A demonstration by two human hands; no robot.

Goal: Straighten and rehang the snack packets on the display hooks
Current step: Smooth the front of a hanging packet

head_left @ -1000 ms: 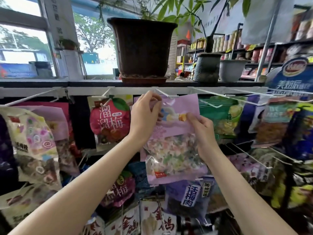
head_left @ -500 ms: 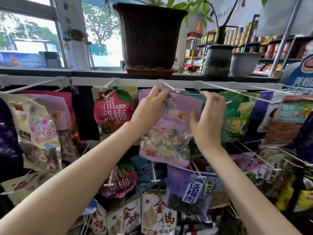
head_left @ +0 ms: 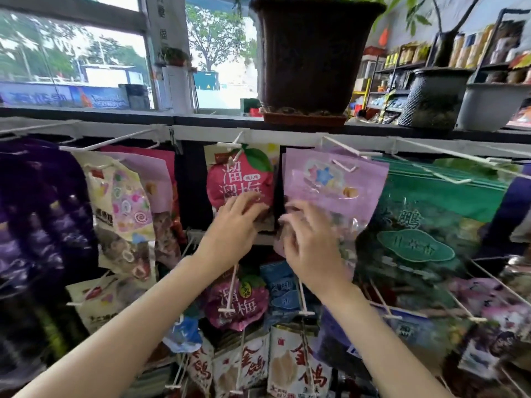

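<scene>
fingers [head_left: 248,200] of the left hand [head_left: 232,225] spread on the red plum packet [head_left: 240,182]; right hand [head_left: 307,242] splayed on the lilac candy packet [head_left: 334,185].

item: lilac candy packet, hanging on a white wire hook [head_left: 343,152] in the top row, between the red plum packet and a green packet [head_left: 431,225]; top edge slightly tilted. both hands loose and flat, grasping nothing; right fingertips motion-blurred, so exact contact cannot be told. handling, by judgement: light, soft film pouch with loose sweets in a clear lower window; crinkly, somewhat slippery, contents shift and swing. best held by pinching the stiffer header strip beside the hang hole; steady the lower corners lightly, since the punched hole may tear.
</scene>
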